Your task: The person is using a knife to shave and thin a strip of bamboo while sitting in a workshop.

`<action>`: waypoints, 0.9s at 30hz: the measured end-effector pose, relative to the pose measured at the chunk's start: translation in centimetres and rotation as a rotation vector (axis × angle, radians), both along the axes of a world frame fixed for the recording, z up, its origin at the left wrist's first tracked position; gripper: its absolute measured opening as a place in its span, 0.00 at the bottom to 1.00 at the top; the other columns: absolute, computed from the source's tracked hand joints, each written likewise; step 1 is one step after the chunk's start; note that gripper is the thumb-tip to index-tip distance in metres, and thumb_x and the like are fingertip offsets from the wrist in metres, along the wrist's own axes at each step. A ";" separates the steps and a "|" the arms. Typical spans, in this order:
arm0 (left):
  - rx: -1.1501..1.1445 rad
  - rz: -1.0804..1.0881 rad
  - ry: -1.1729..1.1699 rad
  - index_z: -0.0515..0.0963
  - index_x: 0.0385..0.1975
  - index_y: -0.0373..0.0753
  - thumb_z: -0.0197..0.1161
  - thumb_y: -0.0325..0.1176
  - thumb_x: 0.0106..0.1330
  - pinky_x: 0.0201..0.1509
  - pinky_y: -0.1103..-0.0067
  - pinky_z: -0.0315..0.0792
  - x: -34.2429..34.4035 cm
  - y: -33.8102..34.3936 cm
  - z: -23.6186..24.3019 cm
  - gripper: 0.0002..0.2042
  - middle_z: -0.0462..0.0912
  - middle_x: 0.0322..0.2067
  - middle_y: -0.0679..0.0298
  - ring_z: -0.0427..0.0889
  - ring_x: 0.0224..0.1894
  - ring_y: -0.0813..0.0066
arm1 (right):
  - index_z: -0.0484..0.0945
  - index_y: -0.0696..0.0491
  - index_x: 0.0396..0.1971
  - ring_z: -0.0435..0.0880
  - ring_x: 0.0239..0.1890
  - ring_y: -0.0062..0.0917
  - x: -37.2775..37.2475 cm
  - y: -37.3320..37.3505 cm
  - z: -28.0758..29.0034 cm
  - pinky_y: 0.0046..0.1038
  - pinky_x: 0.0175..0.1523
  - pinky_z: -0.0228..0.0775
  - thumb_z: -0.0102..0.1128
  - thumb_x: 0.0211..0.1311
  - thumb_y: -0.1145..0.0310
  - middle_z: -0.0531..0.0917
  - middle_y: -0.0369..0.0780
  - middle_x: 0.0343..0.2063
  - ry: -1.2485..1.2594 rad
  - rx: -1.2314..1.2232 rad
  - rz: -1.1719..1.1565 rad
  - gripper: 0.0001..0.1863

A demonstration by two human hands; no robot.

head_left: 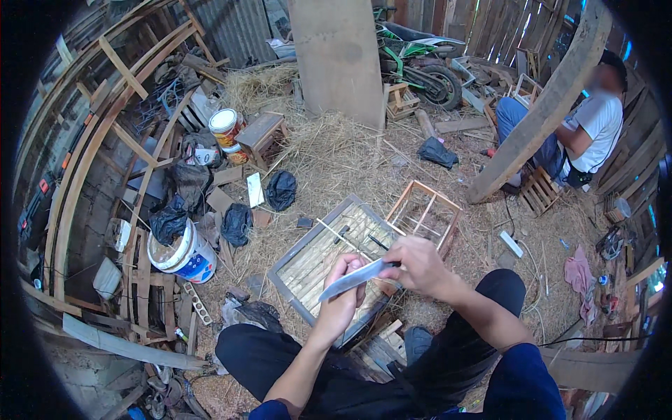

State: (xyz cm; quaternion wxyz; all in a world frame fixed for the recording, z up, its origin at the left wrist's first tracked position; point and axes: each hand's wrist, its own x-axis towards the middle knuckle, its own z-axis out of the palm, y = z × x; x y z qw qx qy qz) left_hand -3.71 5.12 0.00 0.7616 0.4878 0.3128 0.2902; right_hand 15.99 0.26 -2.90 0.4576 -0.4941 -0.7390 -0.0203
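Head view: a knife (352, 279) is held in the right hand (422, 267), the fingers closed around its dark handle; the broad grey blade is angled down to the left, passing in front of the left hand (337, 301). The left hand is curled narrow, thumb raised beside the blade; whether anything is gripped in it cannot be told, the palm being partly covered by the blade. Knife and hands are held above the near part of a low table (313, 263), its slatted top bordered by a grey frame. Over the slats a thin pale stick (336, 233) is seen slanting toward the hands, its near end hidden; a short dark rod (379, 242) is seen just beyond the right hand. An open wooden frame (435, 207) is placed just beside the table's far right side. The table is flanked by two dark-clothed knees (500, 290). To the left, a white bucket (183, 257) is topped by a black bag (169, 221); farther off, stacked cans (225, 130) are set beside a small wooden stool (260, 133). Straw (336, 150) is strewn across the floor. At right, another person (595, 129) is seated on a slatted crate (539, 190), partly hidden by a leaning post (542, 105).
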 end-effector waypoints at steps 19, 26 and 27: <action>0.133 0.101 -0.011 0.71 0.47 0.38 0.48 0.39 0.80 0.19 0.85 0.47 1.4 0.6 0.9 0.11 0.57 0.19 0.77 0.52 0.17 0.90 | 0.75 0.53 0.32 0.78 0.24 0.33 4.3 0.3 2.1 0.33 0.30 0.67 0.73 0.54 0.56 0.80 0.38 0.25 0.111 0.143 -0.362 0.18; 0.010 0.125 -0.119 0.72 0.46 0.39 0.48 0.40 0.79 0.19 0.85 0.45 0.6 1.3 1.2 0.11 0.56 0.19 0.77 0.51 0.17 0.89 | 0.76 0.52 0.29 0.77 0.27 0.32 5.4 -0.6 2.1 0.33 0.33 0.64 0.75 0.50 0.58 0.79 0.37 0.25 -0.108 0.094 -0.428 0.17; 0.015 0.122 -0.113 0.71 0.45 0.39 0.49 0.41 0.79 0.19 0.85 0.45 0.7 1.3 1.1 0.11 0.57 0.19 0.77 0.51 0.17 0.89 | 0.76 0.52 0.29 0.78 0.28 0.33 5.1 -0.8 1.8 0.33 0.33 0.65 0.76 0.50 0.59 0.80 0.38 0.26 -0.107 0.059 -0.388 0.17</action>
